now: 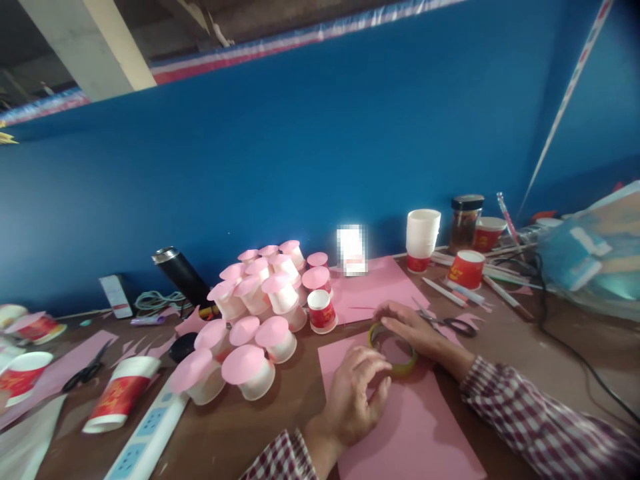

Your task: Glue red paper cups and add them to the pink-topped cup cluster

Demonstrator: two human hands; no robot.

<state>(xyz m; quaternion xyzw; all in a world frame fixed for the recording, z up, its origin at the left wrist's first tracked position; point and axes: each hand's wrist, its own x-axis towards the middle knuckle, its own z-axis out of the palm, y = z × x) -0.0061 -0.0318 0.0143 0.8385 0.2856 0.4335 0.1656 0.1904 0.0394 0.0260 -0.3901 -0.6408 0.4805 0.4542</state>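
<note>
A roll of yellow-green tape lies flat on a pink sheet of paper on the brown table. My right hand rests on the far rim of the roll, palm down, pressing it. My left hand sits on the pink sheet at the roll's near left edge, fingers curled close together; whether they pinch anything is hidden. Both sleeves are checked red and white.
A heap of upturned paper cups with pink paper discs stands left of the sheet. Scissors lie just right of my right hand. A power strip, a tipped cup, a black flask, stacked cups and a cable surround the area.
</note>
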